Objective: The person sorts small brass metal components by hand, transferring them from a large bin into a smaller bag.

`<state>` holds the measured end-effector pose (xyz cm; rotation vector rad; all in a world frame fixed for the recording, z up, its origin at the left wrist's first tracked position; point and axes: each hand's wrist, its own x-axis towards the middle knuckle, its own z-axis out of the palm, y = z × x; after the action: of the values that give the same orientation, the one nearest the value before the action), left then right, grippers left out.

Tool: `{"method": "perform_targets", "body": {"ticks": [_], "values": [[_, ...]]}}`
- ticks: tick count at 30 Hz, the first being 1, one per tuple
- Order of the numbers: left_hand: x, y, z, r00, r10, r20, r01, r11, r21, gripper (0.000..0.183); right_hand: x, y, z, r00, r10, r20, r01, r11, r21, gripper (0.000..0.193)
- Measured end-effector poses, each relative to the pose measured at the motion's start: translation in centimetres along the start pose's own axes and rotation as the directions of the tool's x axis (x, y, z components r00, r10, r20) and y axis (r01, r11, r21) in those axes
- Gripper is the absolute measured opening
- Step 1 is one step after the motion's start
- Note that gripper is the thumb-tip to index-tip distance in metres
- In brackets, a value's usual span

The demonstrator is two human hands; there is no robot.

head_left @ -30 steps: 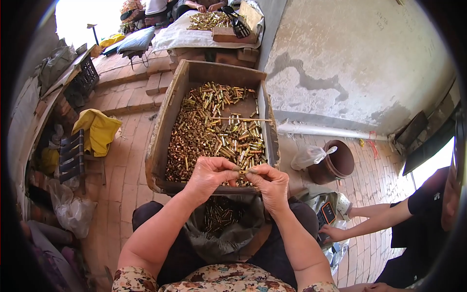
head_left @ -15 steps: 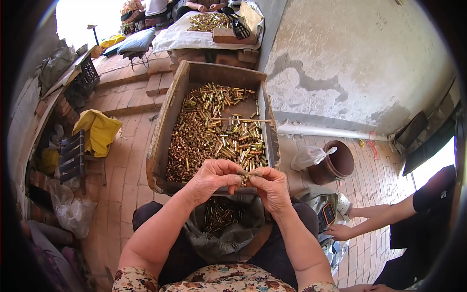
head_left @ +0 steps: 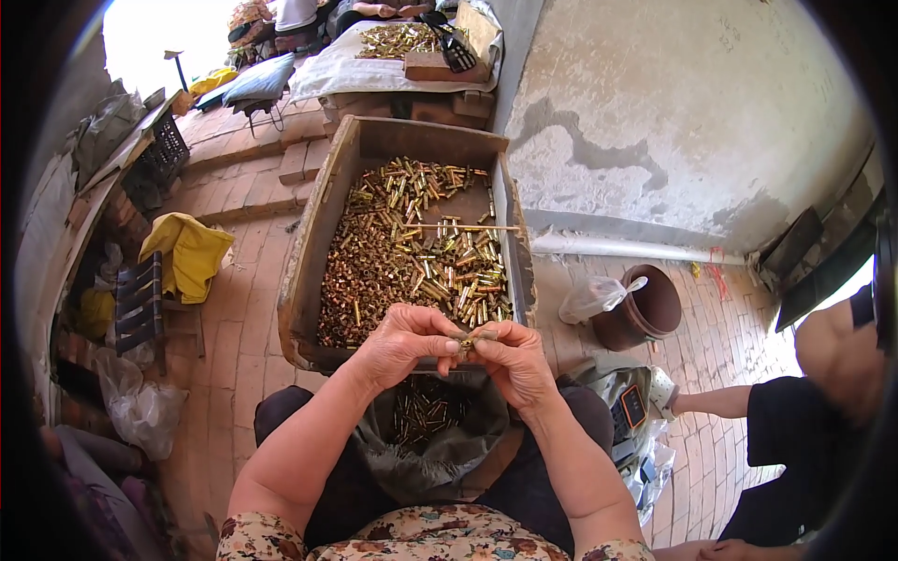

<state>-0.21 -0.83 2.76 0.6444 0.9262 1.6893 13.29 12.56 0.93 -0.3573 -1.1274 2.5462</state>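
My left hand [head_left: 404, 346] and my right hand [head_left: 514, 363] meet over the near edge of a wooden box [head_left: 292, 304], thumbs and fingertips pinched together. Between them they hold a small brass-coloured metal piece [head_left: 466, 345], mostly covered by the fingers. Short copper-toned sleeves [head_left: 351, 290] heap up at the box's left side, while longer shiny metal bolt-like pieces [head_left: 475, 271] lie at the right and far end. A thin stick [head_left: 458, 227] rests across the pile. Below my hands, a grey-green cloth sack [head_left: 440, 467] sits open between my knees, with slender metal pieces [head_left: 426, 411] inside.
Right of the box stand a brown bucket [head_left: 645, 313] and a clear plastic bag [head_left: 591, 301]. A person in black [head_left: 790, 439] is close on my right, near an orange-edged device [head_left: 633, 406]. A yellow cloth [head_left: 187, 252] hangs on a chair at left. Farther back, people sit around a covered table [head_left: 327, 75].
The person at right has drawn a hand back from beside the orange-edged device and leaned into view. My hands stay together over the box edge, with fingertips slightly shifted around the piece.
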Motion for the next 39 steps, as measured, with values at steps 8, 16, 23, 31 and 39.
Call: {"method": "perform_targets", "body": {"ticks": [8,16,23,31,39], "values": [[0.1,-0.2,0.1,0.999,0.023,-0.041,-0.019,0.995,0.101,0.008,-0.1,-0.3,-0.1,0.999,-0.020,-0.042,0.016,0.996,-0.085,0.009],[0.2,-0.1,0.5,0.993,0.052,-0.109,-0.025,0.971,0.237,0.011,0.2,-0.4,-0.1,0.996,-0.070,-0.058,0.060,0.985,-0.160,0.009],[0.2,-0.1,0.5,0.982,0.090,-0.166,-0.036,0.953,0.302,0.010,0.3,-0.3,0.0,0.995,-0.013,-0.104,-0.004,0.986,-0.165,0.012],[0.2,-0.5,0.4,0.979,0.088,-0.185,-0.014,0.931,0.364,0.011,0.3,0.4,-0.7,0.991,-0.061,-0.123,0.031,0.972,-0.232,0.013],[0.1,-0.3,0.7,0.976,0.090,-0.196,0.000,0.909,0.416,0.015,0.1,0.4,-0.2,0.983,-0.091,-0.162,0.049,0.968,-0.247,0.011]]}}
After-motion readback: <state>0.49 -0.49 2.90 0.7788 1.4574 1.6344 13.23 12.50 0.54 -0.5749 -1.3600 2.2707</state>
